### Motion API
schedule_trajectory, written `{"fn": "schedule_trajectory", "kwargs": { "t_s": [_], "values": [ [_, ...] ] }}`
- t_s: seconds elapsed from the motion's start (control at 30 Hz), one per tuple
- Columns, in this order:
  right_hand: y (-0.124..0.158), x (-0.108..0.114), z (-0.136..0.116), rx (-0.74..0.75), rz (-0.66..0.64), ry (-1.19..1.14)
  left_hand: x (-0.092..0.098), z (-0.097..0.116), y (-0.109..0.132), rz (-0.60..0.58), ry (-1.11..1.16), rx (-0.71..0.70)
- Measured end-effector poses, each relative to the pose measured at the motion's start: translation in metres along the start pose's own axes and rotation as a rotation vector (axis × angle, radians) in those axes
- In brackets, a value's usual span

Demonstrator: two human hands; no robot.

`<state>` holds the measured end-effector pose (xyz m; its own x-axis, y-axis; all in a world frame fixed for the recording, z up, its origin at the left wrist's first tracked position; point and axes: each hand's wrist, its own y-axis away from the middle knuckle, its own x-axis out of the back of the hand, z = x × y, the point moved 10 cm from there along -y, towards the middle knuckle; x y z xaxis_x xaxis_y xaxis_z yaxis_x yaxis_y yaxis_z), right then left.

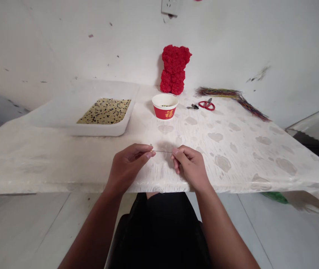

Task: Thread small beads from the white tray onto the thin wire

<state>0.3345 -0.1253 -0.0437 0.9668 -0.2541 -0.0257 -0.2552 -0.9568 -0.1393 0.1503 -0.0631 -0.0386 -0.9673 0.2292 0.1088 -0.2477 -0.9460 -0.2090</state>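
Observation:
A thin metal wire [162,151] stretches level between my two hands, just above the white tablecloth [232,149]. My left hand [128,166] pinches one end between thumb and fingers. The other end is gripped the same way by my right hand [190,166]. Both hands rest near the cloth's front edge. The wire is too fine to show whether anything is threaded on it.
Behind my hands stand a white plastic tray [58,116] holding small dark and gold beads, a red and white paper cup [164,112], red-handled scissors [206,105], a bundle of multicoloured wires [232,98] and a red rose bear [174,70] against the wall.

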Motion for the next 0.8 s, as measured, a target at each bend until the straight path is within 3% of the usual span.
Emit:
{"fn": "schedule_trajectory", "kwargs": {
  "t_s": [0.8],
  "values": [
    [0.001,-0.0005,-0.0008,0.004,-0.005,0.02,0.0004,-0.0008,0.0,-0.001,-0.032,-0.016]
  ]
}}
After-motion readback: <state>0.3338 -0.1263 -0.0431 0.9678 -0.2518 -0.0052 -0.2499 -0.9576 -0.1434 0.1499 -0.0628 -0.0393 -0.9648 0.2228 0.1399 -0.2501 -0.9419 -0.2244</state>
